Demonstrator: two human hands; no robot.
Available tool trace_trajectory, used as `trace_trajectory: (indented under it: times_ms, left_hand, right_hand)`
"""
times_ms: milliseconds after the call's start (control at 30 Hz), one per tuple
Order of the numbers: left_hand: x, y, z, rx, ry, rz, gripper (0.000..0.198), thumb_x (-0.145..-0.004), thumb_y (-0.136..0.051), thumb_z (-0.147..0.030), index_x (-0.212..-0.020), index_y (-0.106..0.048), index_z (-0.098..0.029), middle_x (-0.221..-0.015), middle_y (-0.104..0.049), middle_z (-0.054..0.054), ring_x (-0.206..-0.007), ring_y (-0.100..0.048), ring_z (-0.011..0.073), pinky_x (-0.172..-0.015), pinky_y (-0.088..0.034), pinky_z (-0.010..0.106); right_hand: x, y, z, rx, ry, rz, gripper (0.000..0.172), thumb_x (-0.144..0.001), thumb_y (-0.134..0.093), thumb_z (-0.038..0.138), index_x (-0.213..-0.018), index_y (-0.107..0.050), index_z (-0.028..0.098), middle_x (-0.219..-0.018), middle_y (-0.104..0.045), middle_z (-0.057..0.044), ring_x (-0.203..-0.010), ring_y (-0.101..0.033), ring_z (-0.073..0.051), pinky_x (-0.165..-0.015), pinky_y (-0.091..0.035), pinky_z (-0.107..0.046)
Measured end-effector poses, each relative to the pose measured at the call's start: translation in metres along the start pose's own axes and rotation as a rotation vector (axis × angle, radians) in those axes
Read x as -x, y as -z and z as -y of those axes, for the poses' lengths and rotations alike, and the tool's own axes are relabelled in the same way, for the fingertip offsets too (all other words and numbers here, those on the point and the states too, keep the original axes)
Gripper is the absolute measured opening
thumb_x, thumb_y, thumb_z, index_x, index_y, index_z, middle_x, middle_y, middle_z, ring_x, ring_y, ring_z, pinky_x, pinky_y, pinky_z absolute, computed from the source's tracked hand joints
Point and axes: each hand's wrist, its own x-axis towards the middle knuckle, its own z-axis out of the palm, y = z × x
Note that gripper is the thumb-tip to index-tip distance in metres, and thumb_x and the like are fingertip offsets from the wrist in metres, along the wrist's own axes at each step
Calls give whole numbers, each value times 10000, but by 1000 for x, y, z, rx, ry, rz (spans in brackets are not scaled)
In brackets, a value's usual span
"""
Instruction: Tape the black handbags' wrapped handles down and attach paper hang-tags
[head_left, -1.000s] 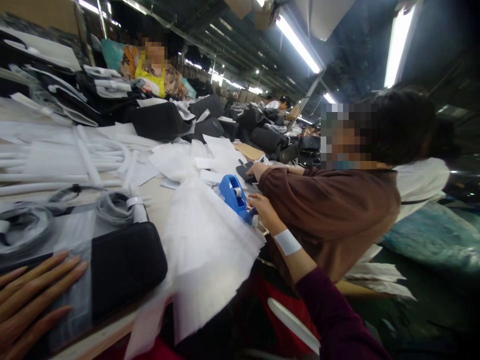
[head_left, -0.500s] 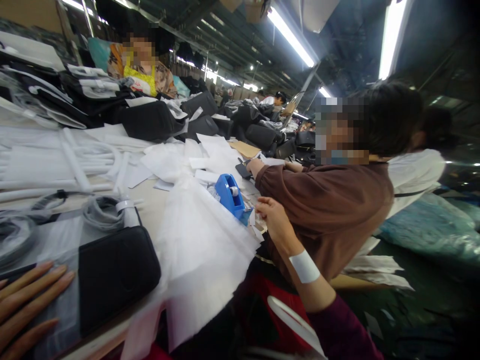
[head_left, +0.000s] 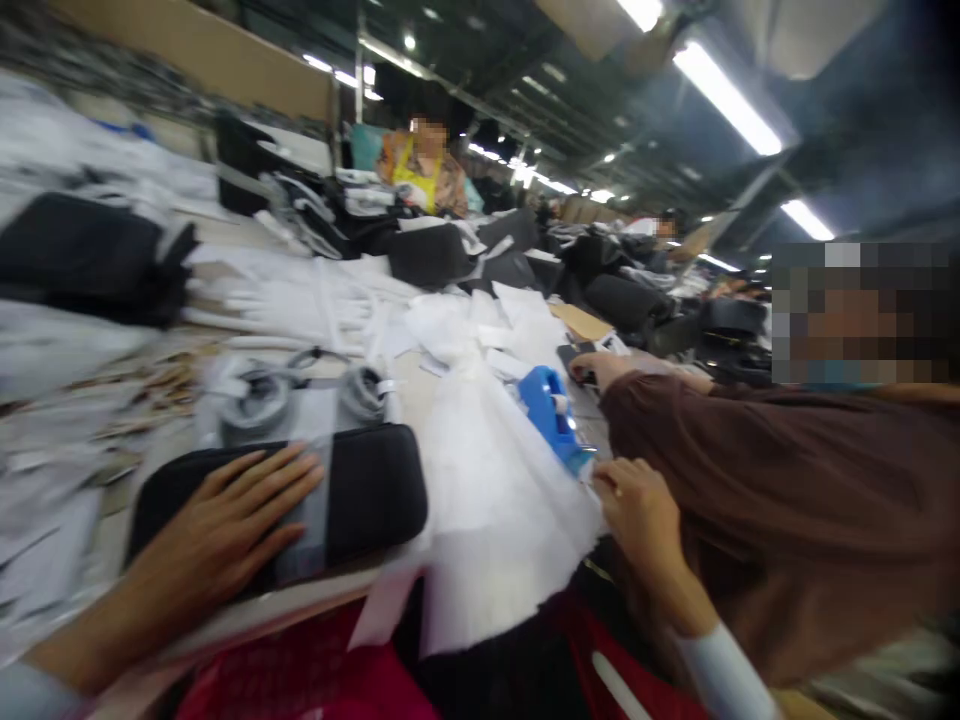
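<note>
Left hand (head_left: 225,525) flat on black pouch (head_left: 360,490); right hand (head_left: 637,510) beside blue tape dispenser (head_left: 551,415).

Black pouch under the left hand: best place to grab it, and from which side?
Probably the right short end of the black pouch, coming from the right. It lies flat on the table; the left hand rests open across its middle, while that rounded end is bare and near the edge. The right hand sits nearest.
</note>
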Motion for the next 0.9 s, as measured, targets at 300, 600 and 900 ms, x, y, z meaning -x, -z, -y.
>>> trace_trajectory:
  times_ms: [300,600,900]
  left_hand:
    - [3,11,-5,-41,120,148,449,-958,-486,-327,-1392,-469,-216,-1443,-499,79,-1413,-332,246,-1167,-228,480]
    - [8,8,-2,19,169,71,445,-933,-527,-348,-1354,-521,-204,-1459,-443,161,-1399,-341,280,-1158,-240,520]
    - [7,6,-1,59,174,98,441,-940,-516,-341,-1365,-496,-222,-1429,-520,76,-1397,-361,275,-1158,-196,541]
  right_hand:
    - [-70,-84,263,101,1145,813,226,-745,-586,43,-687,-716,219,-728,-664,-7,-814,-569,-179,-798,-364,-284]
    - [-82,-159,313,294,1316,842,136,-761,-631,70,-752,-738,155,-664,-673,-40,-766,-632,-194,-744,-354,-291]
    - [-77,-169,324,455,1535,712,160,-851,-554,147,-902,-695,89,-845,-702,-116,-800,-641,-227,-914,-321,-420]
